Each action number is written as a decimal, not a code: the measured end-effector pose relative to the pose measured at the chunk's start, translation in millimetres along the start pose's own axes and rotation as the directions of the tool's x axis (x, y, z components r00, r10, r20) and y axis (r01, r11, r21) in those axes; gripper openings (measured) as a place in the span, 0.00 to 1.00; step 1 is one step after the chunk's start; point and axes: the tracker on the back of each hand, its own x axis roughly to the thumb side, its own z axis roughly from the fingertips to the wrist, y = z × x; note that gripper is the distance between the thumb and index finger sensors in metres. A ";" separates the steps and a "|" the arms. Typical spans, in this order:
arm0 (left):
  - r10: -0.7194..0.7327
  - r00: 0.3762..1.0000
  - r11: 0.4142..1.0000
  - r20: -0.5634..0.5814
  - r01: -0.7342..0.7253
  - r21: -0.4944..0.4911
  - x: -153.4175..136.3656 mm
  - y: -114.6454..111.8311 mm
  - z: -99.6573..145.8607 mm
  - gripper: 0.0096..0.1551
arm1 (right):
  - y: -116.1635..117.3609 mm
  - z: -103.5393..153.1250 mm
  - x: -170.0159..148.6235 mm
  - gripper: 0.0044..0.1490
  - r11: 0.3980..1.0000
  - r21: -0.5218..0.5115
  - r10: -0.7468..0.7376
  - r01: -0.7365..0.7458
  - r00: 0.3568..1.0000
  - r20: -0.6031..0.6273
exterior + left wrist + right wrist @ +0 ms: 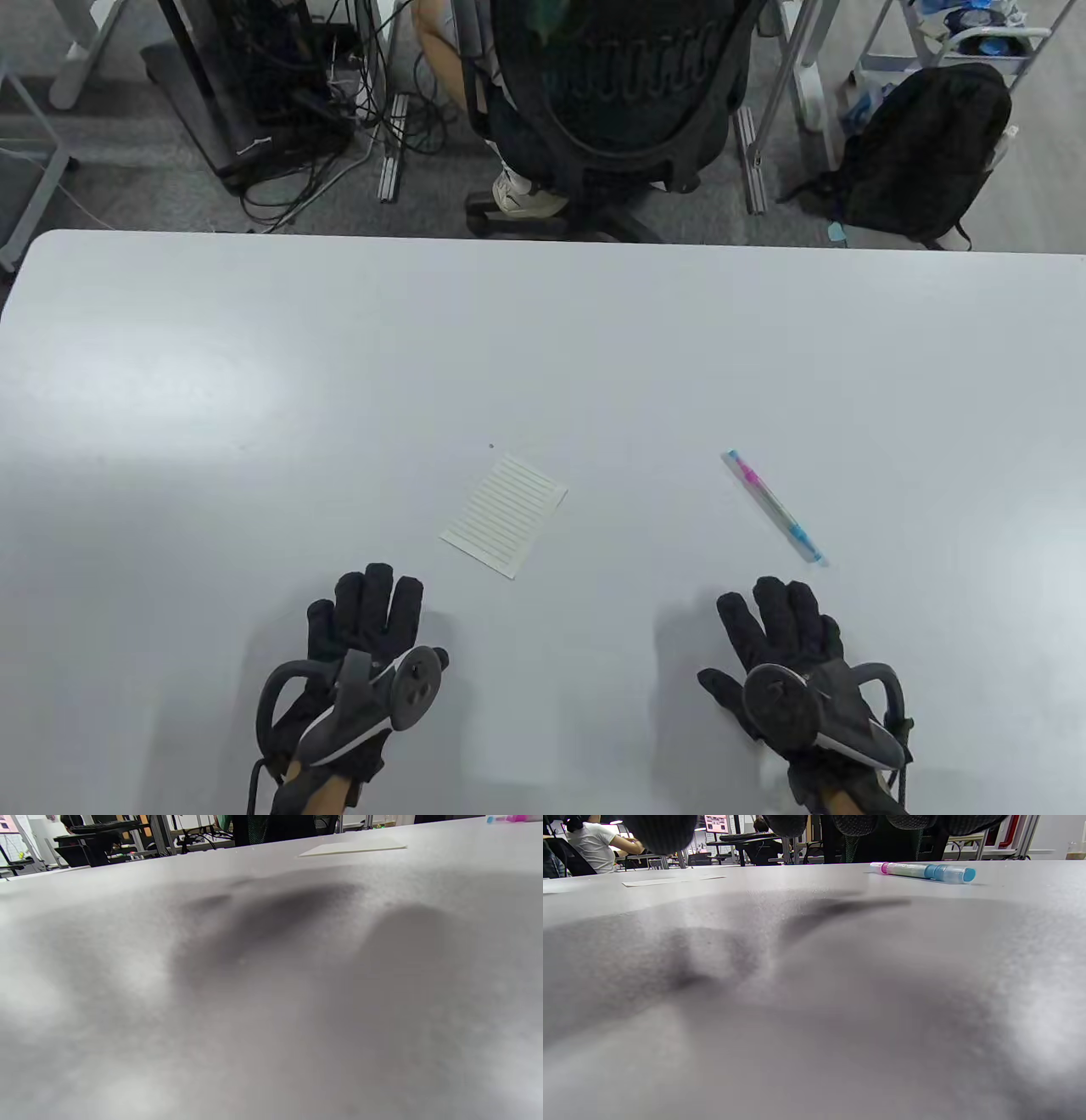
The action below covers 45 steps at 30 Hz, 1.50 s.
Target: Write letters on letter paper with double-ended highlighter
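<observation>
A small lined letter paper (504,515) lies flat near the table's middle, turned at an angle; it shows as a thin slab in the left wrist view (352,847) and far left in the right wrist view (651,881). The double-ended highlighter (774,507), pink at the far end and blue at the near end, lies capped to the right of the paper (922,871). My left hand (366,615) rests flat on the table below the paper, fingers straight, holding nothing. My right hand (780,615) rests flat just below the highlighter's blue end, apart from it.
The white table (254,382) reaches to its far edge at the top. Beyond it stand an office chair (619,93), a black backpack (925,153) and tangled cables on the floor. A person sits at another desk (594,844) in the background.
</observation>
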 end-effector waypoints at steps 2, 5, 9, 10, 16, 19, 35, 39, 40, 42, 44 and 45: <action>0.015 1.000 1.000 -0.008 -0.015 0.000 -2.0 0.8 0.4 0.49 | 0.2 -0.1 0.0 0.52 1.000 0.000 -0.008 0.008 1.000 0.001; 0.017 1.000 1.000 -0.010 -0.017 0.012 -2.6 3.0 1.6 0.49 | -0.6 0.9 0.3 0.52 1.000 -0.004 0.008 -0.008 1.000 0.004; 0.040 0.999 0.999 -0.011 -0.040 0.015 -2.6 3.5 3.1 0.49 | -0.6 3.6 0.6 0.52 1.000 -0.005 0.012 -0.012 1.000 -0.001; 0.040 0.999 0.999 -0.011 -0.040 0.016 -2.5 3.1 3.2 0.49 | -0.4 3.6 1.1 0.52 1.000 -0.002 0.012 -0.012 1.000 0.002; 0.048 0.999 0.999 -0.004 -0.048 0.026 -0.3 5.0 4.9 0.49 | -1.9 3.7 4.6 0.52 1.000 -0.010 0.027 -0.027 1.000 0.010; 0.038 0.999 0.999 -0.005 -0.038 0.021 0.4 3.8 4.4 0.49 | -2.5 3.9 6.8 0.52 0.999 -0.011 0.032 -0.032 0.999 0.015; 0.039 0.999 0.999 0.009 -0.039 0.016 3.5 4.7 3.7 0.48 | -6.7 -6.4 2.7 0.51 0.999 -0.008 0.052 -0.052 0.999 -0.012; 0.035 0.999 0.999 0.011 -0.035 0.011 4.0 4.4 2.7 0.48 | -13.4 -24.2 -11.3 0.49 0.998 -0.013 0.057 -0.058 0.997 -0.060; 0.035 0.999 0.999 0.011 -0.035 0.011 4.0 4.5 2.6 0.48 | -14.8 -27.8 -14.5 0.48 0.998 -0.018 0.061 -0.063 0.995 -0.074; 0.038 0.999 0.999 0.010 -0.038 0.010 3.7 4.8 2.4 0.48 | -19.4 -38.3 -24.4 0.48 0.996 -0.039 0.079 -0.084 0.990 -0.117; 0.038 0.999 0.999 0.008 -0.038 0.010 3.4 4.9 2.3 0.48 | -22.3 -48.3 -34.8 0.48 0.994 -0.038 0.093 -0.100 0.983 -0.157; 0.037 0.999 0.999 0.008 -0.037 0.010 3.4 4.8 2.1 0.48 | -23.0 -52.7 -39.3 0.47 0.995 -0.010 0.094 -0.097 0.981 -0.169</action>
